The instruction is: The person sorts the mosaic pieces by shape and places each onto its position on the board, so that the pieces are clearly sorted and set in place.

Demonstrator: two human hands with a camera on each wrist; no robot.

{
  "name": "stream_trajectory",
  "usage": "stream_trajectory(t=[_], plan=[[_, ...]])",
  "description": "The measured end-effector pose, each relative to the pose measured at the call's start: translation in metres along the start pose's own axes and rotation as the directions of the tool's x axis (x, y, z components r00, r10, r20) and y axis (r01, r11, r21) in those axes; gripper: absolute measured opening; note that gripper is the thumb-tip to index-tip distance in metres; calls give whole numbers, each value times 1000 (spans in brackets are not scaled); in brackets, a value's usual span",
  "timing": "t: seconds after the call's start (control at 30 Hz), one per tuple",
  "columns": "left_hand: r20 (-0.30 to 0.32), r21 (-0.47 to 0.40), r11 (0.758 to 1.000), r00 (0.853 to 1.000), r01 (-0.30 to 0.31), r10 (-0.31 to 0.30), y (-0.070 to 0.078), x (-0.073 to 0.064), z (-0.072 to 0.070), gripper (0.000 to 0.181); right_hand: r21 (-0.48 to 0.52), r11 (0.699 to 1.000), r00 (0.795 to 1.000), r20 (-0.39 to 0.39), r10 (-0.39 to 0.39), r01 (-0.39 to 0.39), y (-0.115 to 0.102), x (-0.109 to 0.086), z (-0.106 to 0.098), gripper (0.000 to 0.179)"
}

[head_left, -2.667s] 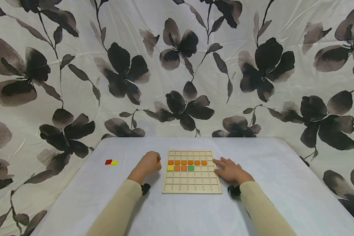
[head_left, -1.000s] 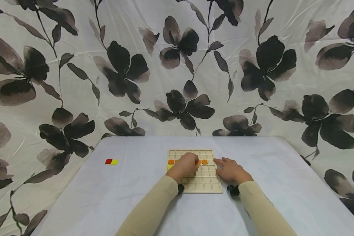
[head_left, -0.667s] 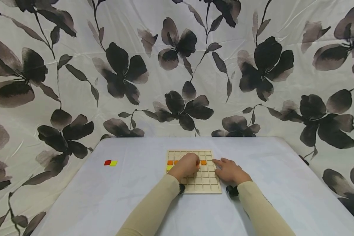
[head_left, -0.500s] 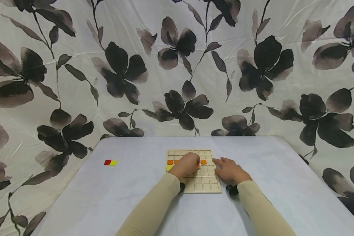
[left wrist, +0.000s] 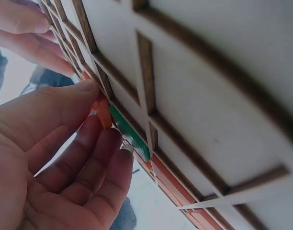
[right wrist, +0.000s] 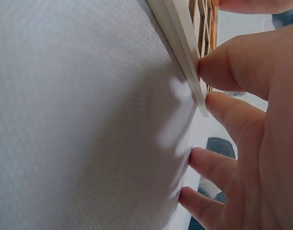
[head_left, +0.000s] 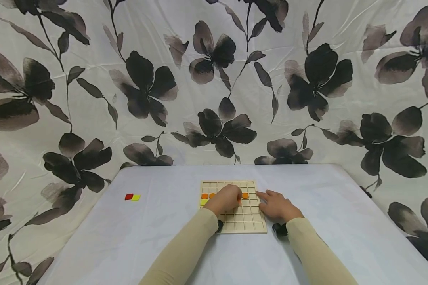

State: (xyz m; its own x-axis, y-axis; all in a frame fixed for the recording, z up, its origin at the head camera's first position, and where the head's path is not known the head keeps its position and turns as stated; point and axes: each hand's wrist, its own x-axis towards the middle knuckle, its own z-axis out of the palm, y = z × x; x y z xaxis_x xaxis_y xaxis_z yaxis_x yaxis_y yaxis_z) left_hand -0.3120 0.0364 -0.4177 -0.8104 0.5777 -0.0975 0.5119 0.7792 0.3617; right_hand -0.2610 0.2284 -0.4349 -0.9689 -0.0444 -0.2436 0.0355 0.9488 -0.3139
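Observation:
A wooden grid board (head_left: 244, 226) lies on the table, with a row of round orange pieces (head_left: 245, 195) in it. Over its middle, my left hand (head_left: 224, 200) pinches an orange tile (left wrist: 103, 112) between thumb and fingertips. That tile sits at a cell beside a green tile (left wrist: 129, 132), as the left wrist view shows. Further along the same row are orange square tiles (left wrist: 173, 182) and a yellow tile (head_left: 204, 202). My right hand (head_left: 278, 206) rests at the board's right edge, thumb and forefinger touching it, other fingers extended onto the cloth. The left hand hides part of both rows.
On the left of the white-covered table (head_left: 103, 237) lie a red tile (head_left: 129, 196) and a yellow tile (head_left: 136, 197), side by side. A flower-printed cloth (head_left: 214, 79) hangs behind the table.
From beside the board's left edge, my left hand has moved right over the grid with the orange tile. During the last second it has hardly moved. The right hand stays at the edge.

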Motion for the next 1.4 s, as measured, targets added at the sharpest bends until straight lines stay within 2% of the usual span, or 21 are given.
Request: stream_trajectory(t=[0.5,0.7,0.97,1.4], plan=[[31,17,1000,1000,-2,1,-3,-4,-4,6,0,1000,1000,-3,-10,10,-4,1,-2,53],[35,-1,1000,999,6,-6,-7,-7,-6,16,-4,1000,1000,-2,1,-1,-4,2,0,53],[28,-15,1000,1000,7,-6,-18,-14,-6,25,-1,1000,1000,10,16,-16,-5,3,1,54],[15,-83,995,999,52,-51,-42,-31,-19,29,15,1000,1000,17,12,-12,-2,1,2,54]])
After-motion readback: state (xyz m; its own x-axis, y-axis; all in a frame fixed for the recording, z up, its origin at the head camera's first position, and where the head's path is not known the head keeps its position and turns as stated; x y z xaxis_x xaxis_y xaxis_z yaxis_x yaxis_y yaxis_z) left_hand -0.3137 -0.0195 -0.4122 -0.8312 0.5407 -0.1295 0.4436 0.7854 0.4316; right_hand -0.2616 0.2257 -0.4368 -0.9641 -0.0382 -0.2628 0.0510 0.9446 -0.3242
